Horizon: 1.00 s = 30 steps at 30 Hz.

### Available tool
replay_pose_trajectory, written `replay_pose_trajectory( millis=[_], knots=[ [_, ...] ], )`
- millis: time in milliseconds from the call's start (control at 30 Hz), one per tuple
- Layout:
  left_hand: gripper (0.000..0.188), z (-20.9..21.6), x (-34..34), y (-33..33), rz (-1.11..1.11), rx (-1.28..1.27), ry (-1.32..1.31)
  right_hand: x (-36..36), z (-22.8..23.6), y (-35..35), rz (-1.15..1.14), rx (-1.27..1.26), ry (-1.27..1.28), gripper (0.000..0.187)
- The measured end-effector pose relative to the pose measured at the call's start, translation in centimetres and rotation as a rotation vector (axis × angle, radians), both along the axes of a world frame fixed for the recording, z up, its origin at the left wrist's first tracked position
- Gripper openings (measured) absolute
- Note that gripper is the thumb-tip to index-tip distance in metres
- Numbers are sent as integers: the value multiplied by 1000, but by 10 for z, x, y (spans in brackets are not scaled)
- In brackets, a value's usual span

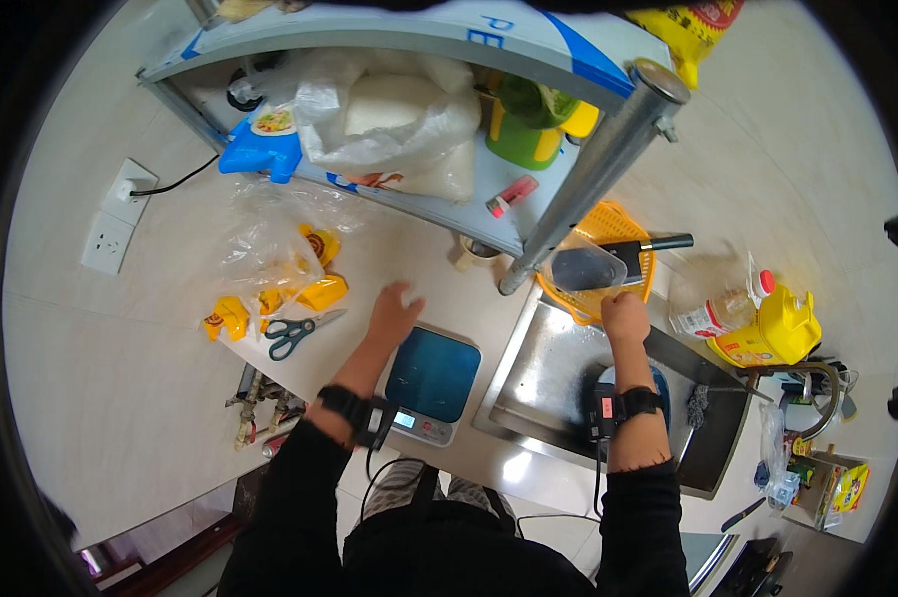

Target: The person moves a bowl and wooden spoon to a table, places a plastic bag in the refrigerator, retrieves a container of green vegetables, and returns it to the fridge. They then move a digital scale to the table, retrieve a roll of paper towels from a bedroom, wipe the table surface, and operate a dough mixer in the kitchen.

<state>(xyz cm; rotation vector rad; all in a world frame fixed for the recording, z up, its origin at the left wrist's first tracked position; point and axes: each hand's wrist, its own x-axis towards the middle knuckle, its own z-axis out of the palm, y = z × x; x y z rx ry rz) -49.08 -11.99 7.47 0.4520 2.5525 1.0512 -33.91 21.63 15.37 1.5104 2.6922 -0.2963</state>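
My left hand (396,310) hovers just beyond the kitchen scale (433,374), holding nothing, with its slightly blurred fingers apart. The scale has a dark blue-green top and a lit display. My right hand (626,316) is closed on the near edge of a clear plastic container (608,269). That container is tilted over an orange basket (613,221) at the sink's far edge. A black-handled cleaver (666,242) lies across the basket, its blade partly seen through the plastic. Left of my left hand, scissors (292,334) lie beside yellow packets (321,293).
A metal shelf (409,38) with bags and a green-yellow container overhangs the back; its post (593,179) stands between my hands. The steel sink (543,373) lies right of the scale. A yellow jug (777,328) and a red-capped bottle (724,310) stand at its right, near the faucet (829,398).
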Motion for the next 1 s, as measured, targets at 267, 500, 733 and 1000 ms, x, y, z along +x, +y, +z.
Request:
replay_pose_trajectory(
  millis=[267, 500, 733, 1000],
  knots=[
    [59, 5, 57, -61, -127, -192, -217, 70, 70, -28, -44, 114, 234, 30],
    [50, 5, 73, -52, -176, -170, -185, 66, 58, -141, 254, -264, 185, 27],
    [45, -5, 93, -58, -210, -34, -155, -38, 12, -209, 314, -348, 53, 34],
    [29, -6, 108, -103, -157, 133, -108, -86, -34, -233, 284, -277, 157, 35]
  ],
)
